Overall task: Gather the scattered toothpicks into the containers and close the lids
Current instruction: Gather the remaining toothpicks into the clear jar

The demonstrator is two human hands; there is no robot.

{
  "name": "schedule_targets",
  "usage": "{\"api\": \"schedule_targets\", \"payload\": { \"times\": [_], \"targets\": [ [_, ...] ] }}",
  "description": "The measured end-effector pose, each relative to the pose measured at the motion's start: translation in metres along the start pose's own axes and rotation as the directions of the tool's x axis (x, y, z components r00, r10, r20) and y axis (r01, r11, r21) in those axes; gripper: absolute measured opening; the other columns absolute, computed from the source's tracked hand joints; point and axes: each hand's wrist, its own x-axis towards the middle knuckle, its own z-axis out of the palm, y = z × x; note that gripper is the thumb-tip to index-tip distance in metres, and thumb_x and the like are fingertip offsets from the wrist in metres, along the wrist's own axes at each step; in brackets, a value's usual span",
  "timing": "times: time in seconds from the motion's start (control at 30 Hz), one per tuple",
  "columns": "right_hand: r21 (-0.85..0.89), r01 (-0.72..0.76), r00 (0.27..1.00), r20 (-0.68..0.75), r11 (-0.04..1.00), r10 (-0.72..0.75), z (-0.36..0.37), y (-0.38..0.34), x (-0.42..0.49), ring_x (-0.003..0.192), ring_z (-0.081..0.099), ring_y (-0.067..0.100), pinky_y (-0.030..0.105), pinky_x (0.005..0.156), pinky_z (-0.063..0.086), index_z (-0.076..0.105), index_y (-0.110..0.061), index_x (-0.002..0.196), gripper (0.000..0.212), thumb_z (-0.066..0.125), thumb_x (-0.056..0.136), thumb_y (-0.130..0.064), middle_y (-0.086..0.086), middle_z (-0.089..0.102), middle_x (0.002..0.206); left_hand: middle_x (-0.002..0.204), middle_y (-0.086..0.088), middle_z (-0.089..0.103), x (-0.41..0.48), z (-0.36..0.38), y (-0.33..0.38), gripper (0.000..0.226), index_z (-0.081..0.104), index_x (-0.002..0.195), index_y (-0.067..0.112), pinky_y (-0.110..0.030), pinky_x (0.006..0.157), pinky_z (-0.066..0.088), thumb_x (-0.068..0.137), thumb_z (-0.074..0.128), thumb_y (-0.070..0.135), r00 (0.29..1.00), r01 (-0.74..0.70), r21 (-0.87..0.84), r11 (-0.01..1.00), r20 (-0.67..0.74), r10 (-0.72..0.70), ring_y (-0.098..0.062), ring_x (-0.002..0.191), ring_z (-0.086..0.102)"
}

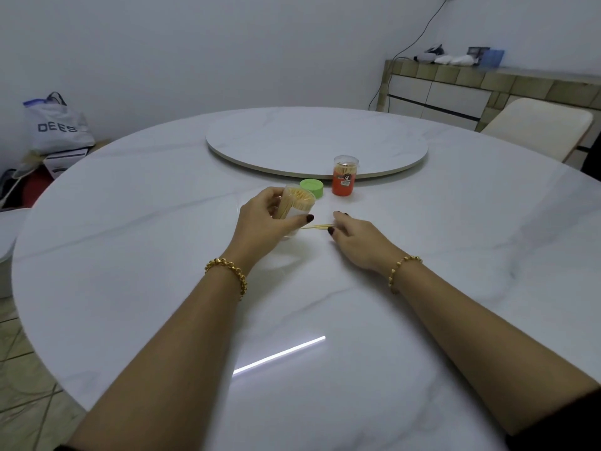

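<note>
Left hand (263, 219) curls round the open container (294, 206), which I see tipped toward the picks for easy loading | right hand (357, 239) pinches the toothpicks (317, 226) lying on the table (455, 255) just beside it | green lid (311, 187) parked behind, ready for capping | orange container (345, 175) stands lidded, likely finished
</note>
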Motion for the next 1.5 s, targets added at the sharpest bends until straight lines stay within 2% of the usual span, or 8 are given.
{"api": "schedule_targets", "payload": {
  "times": [0.13,0.23,0.33,0.53,0.8,1.03,1.2,1.5],
  "targets": [
    [-0.09,0.135,0.989,-0.051,0.987,-0.14,0.01,-0.003,-0.001,0.11,0.055,0.029,0.028,0.091,0.039,0.061,-0.003,0.117,0.027,0.054,0.095,-0.016,0.013,0.061,0.12,0.106,0.005,0.067,0.001,-0.001,-0.001,0.05,0.06,0.112,0.02,-0.011,0.073,0.052,0.069,0.085,0.027,1.0,0.002,0.013,1.0,-0.013,-0.002,-0.006,0.098,0.064],
    [-0.063,0.149,0.968,-0.195,0.987,-0.158,0.011,-0.001,0.004,0.1,0.061,0.02,0.017,0.079,0.039,0.073,-0.011,0.101,0.016,0.065,0.088,-0.014,0.006,0.07,0.106,0.106,0.005,0.067,0.001,-0.002,-0.001,0.051,0.061,0.113,0.018,-0.011,0.074,0.052,0.069,0.085,0.027,1.0,0.003,0.019,1.0,-0.016,-0.002,-0.006,0.098,0.064],
    [-0.143,0.158,0.954,-0.235,0.977,-0.188,0.01,0.001,0.006,0.09,0.058,0.02,0.022,0.073,0.038,0.073,-0.013,0.087,0.007,0.067,0.085,-0.012,0.003,0.067,0.092,0.107,0.004,0.068,0.001,-0.002,-0.002,0.052,0.061,0.114,0.017,-0.012,0.074,0.052,0.069,0.085,0.027,1.0,0.003,0.025,1.0,-0.015,-0.003,-0.007,0.098,0.064],
    [-0.371,0.109,0.959,-0.206,0.922,-0.197,0.012,0.004,0.008,0.104,0.047,0.024,0.033,0.08,0.039,0.064,-0.012,0.101,0.014,0.052,0.094,-0.011,0.006,0.054,0.107,0.108,0.003,0.067,-0.001,0.0,-0.001,0.054,0.061,0.116,0.016,-0.014,0.075,0.053,0.069,0.085,0.028,1.0,0.004,0.043,0.999,-0.011,-0.004,-0.008,0.098,0.064],
    [-0.258,0.049,0.965,-0.237,0.965,-0.112,0.01,0.007,0.013,0.103,0.049,0.027,0.038,0.085,0.043,0.063,-0.008,0.099,0.014,0.05,0.093,-0.006,0.01,0.057,0.105,0.107,0.0,0.067,-0.001,0.002,-0.001,0.055,0.061,0.117,0.014,-0.009,0.066,0.051,0.069,0.085,0.026,1.0,0.012,0.039,0.999,-0.008,-0.012,-0.009,0.096,0.064],
    [-0.168,0.057,0.915,-0.386,0.984,-0.119,0.0,0.008,0.012,0.082,0.057,0.028,0.033,0.068,0.04,0.058,-0.01,0.096,0.014,0.046,0.092,-0.003,0.009,0.067,0.089,0.106,0.0,0.067,-0.003,0.005,0.0,0.053,0.061,0.116,0.014,-0.007,0.06,0.048,0.07,0.085,0.023,0.999,0.031,0.023,0.999,0.011,-0.031,-0.006,0.093,0.064],
    [-0.079,0.228,0.834,-0.499,0.971,-0.236,-0.016,-0.001,0.012,0.068,0.047,0.021,0.028,0.06,0.033,0.058,-0.005,0.098,0.012,0.047,0.094,-0.003,0.007,0.062,0.079,0.107,0.0,0.067,-0.005,0.008,0.002,0.053,0.061,0.116,0.014,-0.007,0.058,0.047,0.07,0.085,0.023,0.999,0.024,0.039,0.999,0.033,-0.025,-0.008,0.095,0.063],
    [-0.161,0.447,0.731,-0.502,0.88,-0.463,-0.019,-0.016,0.013,0.076,0.063,0.026,0.033,0.068,0.051,0.074,-0.003,0.083,0.009,0.065,0.08,0.0,0.01,0.069,0.083,0.106,0.0,0.066,-0.01,0.014,0.009,0.047,0.06,0.109,0.021,-0.007,0.059,0.048,0.069,0.085,0.024,0.996,-0.021,0.067,0.998,0.086,0.016,-0.009,0.098,0.063]
  ]
}}
